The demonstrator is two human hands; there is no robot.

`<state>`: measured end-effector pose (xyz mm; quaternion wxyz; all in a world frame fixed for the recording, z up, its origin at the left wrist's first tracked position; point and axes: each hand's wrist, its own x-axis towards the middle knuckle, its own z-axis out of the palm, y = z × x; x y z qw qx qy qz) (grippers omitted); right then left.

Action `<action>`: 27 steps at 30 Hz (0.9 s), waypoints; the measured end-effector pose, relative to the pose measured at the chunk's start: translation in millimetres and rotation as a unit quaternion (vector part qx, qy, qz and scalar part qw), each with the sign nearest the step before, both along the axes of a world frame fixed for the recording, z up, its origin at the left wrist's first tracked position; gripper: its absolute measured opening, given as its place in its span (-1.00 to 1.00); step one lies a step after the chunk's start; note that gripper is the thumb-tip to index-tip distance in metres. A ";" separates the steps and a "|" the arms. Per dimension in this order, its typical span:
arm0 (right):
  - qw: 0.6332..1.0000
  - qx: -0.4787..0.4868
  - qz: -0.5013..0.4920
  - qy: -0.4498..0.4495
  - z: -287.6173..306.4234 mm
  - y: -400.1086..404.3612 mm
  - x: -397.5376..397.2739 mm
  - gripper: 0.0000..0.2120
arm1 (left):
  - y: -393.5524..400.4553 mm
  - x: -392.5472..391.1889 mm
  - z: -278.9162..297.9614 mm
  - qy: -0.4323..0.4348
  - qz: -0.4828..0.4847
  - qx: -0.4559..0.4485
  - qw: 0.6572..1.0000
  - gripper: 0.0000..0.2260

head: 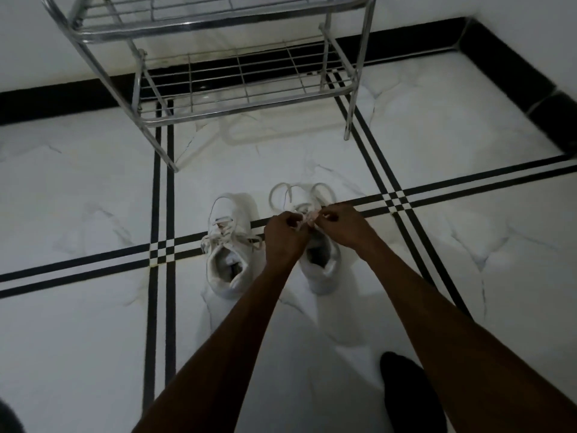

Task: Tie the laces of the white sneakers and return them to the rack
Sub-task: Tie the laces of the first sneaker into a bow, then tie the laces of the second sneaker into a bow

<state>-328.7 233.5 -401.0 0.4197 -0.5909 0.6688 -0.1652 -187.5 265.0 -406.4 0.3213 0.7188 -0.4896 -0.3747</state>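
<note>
Mid-tie, frame centre: left hand [285,232] and right hand [338,223] pinch the white lace loops [299,195] on the right-side white sneaker [321,264]. Next: cinch, then chrome wire rack [246,98], top.

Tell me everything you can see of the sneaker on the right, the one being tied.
The right sneaker is white, low-cut, apparently leather or synthetic, standing upright on the tiled floor with its toe toward the metal rack and its opening facing the camera. Its laces form two loose loops lying over the toe. The left hand and right hand pinch the laces mid-tongue. It stands beside the other sneaker, apart.
</note>
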 end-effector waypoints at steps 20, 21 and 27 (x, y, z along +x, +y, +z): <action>0.998 -0.004 -0.034 -0.048 -11.1 19.4 44.1 -0.75 | 30.5 35.8 -14.3 -0.054 0.004 -0.100 0.993 -0.85; 0.994 0.015 -0.049 -0.093 -11.1 21.1 46.9 -0.75 | 31.2 36.8 -14.4 -0.057 0.008 -0.102 0.993 -0.85; 0.923 0.105 -0.175 -0.327 -15.7 34.3 55.1 -0.80 | 29.0 40.0 -10.6 -0.117 -0.010 -0.117 0.986 -0.91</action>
